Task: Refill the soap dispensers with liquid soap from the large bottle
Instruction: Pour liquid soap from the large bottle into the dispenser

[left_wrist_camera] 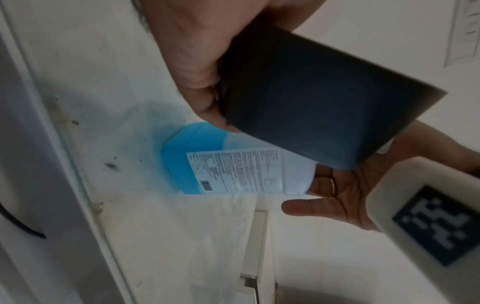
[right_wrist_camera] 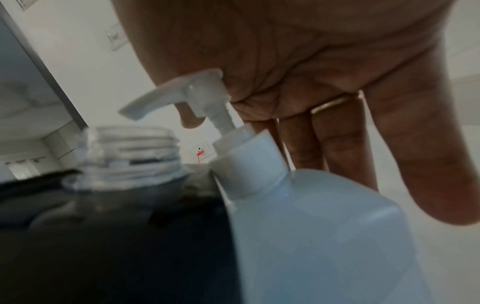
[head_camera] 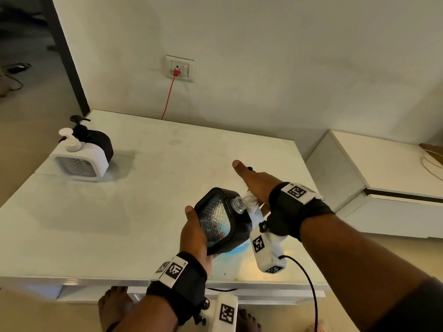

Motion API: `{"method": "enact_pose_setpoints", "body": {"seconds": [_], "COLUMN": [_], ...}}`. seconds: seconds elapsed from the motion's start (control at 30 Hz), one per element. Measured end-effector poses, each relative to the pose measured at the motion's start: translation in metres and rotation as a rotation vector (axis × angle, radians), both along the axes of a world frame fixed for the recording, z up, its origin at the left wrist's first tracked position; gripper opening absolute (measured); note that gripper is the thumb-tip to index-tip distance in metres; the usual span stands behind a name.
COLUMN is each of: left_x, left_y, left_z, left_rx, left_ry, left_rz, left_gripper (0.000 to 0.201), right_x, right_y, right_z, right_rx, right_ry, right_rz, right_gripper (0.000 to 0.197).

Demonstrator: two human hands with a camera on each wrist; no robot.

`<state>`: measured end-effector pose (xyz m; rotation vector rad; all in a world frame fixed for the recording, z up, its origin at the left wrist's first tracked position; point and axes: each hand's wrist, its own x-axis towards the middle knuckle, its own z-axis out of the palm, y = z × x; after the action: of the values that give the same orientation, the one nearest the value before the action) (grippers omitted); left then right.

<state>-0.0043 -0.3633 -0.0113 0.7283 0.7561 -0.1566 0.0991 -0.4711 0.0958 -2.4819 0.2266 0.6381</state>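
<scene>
My left hand (head_camera: 194, 233) grips a black soap dispenser (head_camera: 223, 221) and holds it tilted above the near table edge. Its clear threaded neck (head_camera: 238, 204) is uncapped and points toward the large bottle's white pump (head_camera: 250, 200). The large bottle (left_wrist_camera: 233, 170), with blue soap low inside and a printed label, stands on the table just behind the dispenser. My right hand (head_camera: 259, 185) rests its palm on the pump head (right_wrist_camera: 197, 96), fingers straight. In the right wrist view the pump spout hangs just above the dispenser neck (right_wrist_camera: 132, 156). No liquid shows at the spout.
A white dispenser (head_camera: 81, 161) and a second black one (head_camera: 96, 142), both with pumps on, stand at the table's far left. The white table (head_camera: 143, 212) meets the wall under a socket with a red cord (head_camera: 179, 68). A low white cabinet (head_camera: 383, 168) stands to the right.
</scene>
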Motion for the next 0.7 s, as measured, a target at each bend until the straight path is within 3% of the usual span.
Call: {"method": "enact_pose_setpoints", "body": {"seconds": [0.17,0.37,0.53,0.63,0.7], "left_x": [-0.001,-0.003,-0.002,-0.002,-0.002], "left_y": [-0.002,-0.002,0.0,0.001,0.001], "left_z": [0.004,0.006,0.005,0.006,0.007], "left_rx": [-0.005,0.008,0.03,0.022,0.021], "left_ry": [0.001,0.016,0.005,0.007,0.013], "left_rz": [-0.007,-0.023,-0.016,-0.011,-0.013], "left_gripper": [0.047,0.046,0.047,0.049,0.048], "right_x": [0.002,-0.001,0.001,0.003,0.004], "right_y": [0.0,-0.004,-0.001,0.0,-0.001], "right_z": [-0.014,-0.018,-0.013,-0.007,-0.008], "right_rx": [-0.107,-0.134,-0.121,-0.008,-0.01], "right_ry": [-0.087,-0.154,-0.076,0.002,0.009], "right_rz": [-0.038,-0.059,-0.017,-0.019,-0.011], "right_gripper": [0.078,0.076,0.071,0.1,0.095]}}
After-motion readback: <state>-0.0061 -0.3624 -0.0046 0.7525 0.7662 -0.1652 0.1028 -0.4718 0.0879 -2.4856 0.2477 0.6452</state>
